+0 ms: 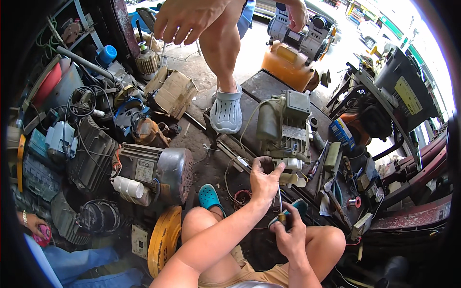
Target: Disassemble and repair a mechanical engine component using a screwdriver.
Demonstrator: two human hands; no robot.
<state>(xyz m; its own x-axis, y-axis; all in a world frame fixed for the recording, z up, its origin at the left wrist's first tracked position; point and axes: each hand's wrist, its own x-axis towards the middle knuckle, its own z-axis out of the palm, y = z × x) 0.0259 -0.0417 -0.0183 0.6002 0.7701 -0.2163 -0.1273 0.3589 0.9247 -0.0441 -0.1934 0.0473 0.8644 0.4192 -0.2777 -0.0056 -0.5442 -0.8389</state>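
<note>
At far left, a bystander's hand [34, 223] with a bracelet or watch holds a pink object [43, 235], above blue jeans [81, 266]. Next comes a heap of machine parts, with a large motor [144, 163] lying on its side, its rounded metal end facing right. Below it a yellow wheel [164, 237] stands on edge; farther back lies a worn cardboard box [174, 93]. Right of these, the seated person's foot wears a teal clog [210, 197], while a standing person's grey clog [225, 113] rests on a low dark platform [254, 86]. At centre, the person's left hand [265, 185] is raised just below the grey-green motor [283, 126], its grip narrow; whether it pinches anything, I cannot tell. That motor sits on the platform, a white part [290, 164] at its near end. The right hand [292, 237] has its grip closed around the handle of a screwdriver [282, 219], its shaft pointing up toward the left hand. Farther right are a blue-and-yellow box [342, 133], a reddish spool [354, 202] and a black container [394, 79] with a yellow label.
</note>
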